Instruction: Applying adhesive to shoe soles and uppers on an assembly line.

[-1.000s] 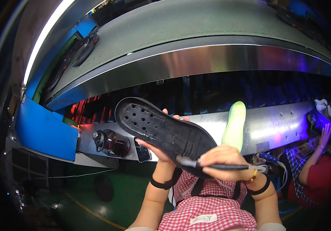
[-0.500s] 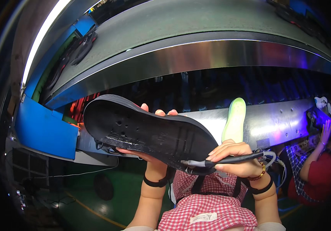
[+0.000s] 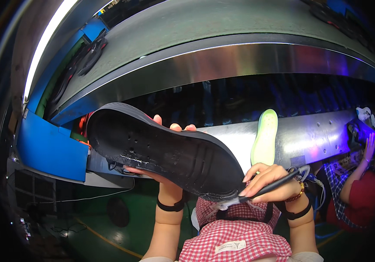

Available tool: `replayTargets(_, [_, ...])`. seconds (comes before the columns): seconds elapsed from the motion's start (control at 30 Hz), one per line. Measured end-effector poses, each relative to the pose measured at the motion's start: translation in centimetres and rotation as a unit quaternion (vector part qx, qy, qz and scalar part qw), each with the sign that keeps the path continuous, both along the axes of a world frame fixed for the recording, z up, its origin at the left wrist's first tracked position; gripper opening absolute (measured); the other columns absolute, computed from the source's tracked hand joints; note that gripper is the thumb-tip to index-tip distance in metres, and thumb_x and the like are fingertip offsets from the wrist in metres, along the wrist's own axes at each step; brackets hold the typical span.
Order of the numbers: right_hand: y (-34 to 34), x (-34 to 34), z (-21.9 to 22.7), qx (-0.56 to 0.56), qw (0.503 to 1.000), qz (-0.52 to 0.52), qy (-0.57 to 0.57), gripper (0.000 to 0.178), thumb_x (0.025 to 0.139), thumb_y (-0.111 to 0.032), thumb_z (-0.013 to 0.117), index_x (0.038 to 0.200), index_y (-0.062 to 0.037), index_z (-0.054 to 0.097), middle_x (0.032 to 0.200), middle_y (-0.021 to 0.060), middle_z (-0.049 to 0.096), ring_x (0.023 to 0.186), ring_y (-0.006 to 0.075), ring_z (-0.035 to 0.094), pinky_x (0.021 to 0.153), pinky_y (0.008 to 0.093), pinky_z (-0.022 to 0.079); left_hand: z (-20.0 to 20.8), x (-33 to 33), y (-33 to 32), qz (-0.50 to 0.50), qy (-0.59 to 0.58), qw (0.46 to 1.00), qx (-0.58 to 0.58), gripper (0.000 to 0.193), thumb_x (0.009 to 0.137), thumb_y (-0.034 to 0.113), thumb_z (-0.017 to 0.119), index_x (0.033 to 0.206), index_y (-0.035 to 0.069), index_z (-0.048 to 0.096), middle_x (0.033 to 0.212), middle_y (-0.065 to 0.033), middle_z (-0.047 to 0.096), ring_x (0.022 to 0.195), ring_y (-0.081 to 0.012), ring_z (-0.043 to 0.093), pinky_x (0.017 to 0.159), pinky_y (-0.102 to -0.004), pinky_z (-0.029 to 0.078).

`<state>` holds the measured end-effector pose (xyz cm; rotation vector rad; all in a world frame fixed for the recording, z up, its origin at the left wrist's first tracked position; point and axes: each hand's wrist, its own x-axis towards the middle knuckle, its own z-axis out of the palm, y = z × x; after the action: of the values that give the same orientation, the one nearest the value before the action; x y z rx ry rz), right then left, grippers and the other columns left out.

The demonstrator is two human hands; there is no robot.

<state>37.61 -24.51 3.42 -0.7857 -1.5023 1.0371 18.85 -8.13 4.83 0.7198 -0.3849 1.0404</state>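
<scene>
A black shoe sole is held up in front of me, its recessed inner face turned toward me. My left hand grips it from beneath, fingertips over the far rim and thumb along the near rim. A whitish wet streak runs along the near inner edge. My right hand is closed on the black handle of a brush, which has a grey tube at its back end. The pale bristles are at the near edge of the sole's right end; whether they touch it I cannot tell.
A yellow-green insole-shaped piece lies on a metal shelf beyond my right hand. Farther off runs a grey-green conveyor belt behind a steel rail, with dark footwear at its left. At right, a co-worker's hand is under purple light.
The brush has moved from the sole's inner face down to its near outer edge. The sole has shifted slightly left, and my right hand has tilted the handle more steeply.
</scene>
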Motion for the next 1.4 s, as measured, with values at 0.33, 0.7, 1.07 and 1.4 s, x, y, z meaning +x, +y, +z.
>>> replayTargets(0.33, [-0.1,-2.3,-2.3,-0.148,0.899,-0.024,0.410,0.018,0.077,0.004,0.061,0.095,0.0049,0.060,0.099,0.0213,0.062,0.093,0.0261,0.061,0.088,0.0374,0.047,0.7,-0.5,-2.0,0.100,0.153,0.965,-0.190,0.097,0.074,0.079,0.030,0.138,0.006,0.026,0.136,-0.0170,0.036,0.123,-0.0326,0.038,0.103,-0.0463,0.031])
replayTargets(0.7, [0.3,-3.9,0.1,-0.041,0.997,-0.048,0.045,0.020,0.072,0.003,0.068,0.092,0.0024,0.066,0.095,0.0140,0.066,0.082,0.0175,0.062,0.078,0.0278,0.049,-2.7,0.4,-4.8,-0.148,0.086,0.963,-0.206,0.099,0.071,0.071,0.049,0.136,-0.001,0.027,0.131,-0.0255,0.038,0.118,-0.0414,0.042,0.098,-0.0518,0.037])
replayTargets(1.07, [1.9,-1.3,2.9,-0.013,0.997,0.065,-0.049,0.019,0.075,0.001,0.067,0.094,0.0021,0.065,0.095,0.0157,0.066,0.088,0.0247,0.065,0.082,0.0320,0.051,-2.9,-2.0,-2.7,-0.121,0.271,0.945,-0.138,0.082,0.078,0.059,0.046,0.136,0.002,0.031,0.133,-0.0233,0.038,0.117,-0.0391,0.044,0.099,-0.0538,0.034])
replayTargets(1.4, [1.3,-1.4,2.0,0.027,0.996,0.027,-0.075,0.022,0.073,0.001,0.068,0.095,0.0019,0.065,0.096,0.0179,0.065,0.089,0.0288,0.065,0.079,0.0328,0.052,-0.7,-2.1,-1.9,-0.261,0.333,0.894,-0.149,0.054,0.086,0.030,0.048,0.127,-0.005,0.040,0.121,-0.0202,0.052,0.105,-0.0269,0.056,0.094,-0.0359,0.042])
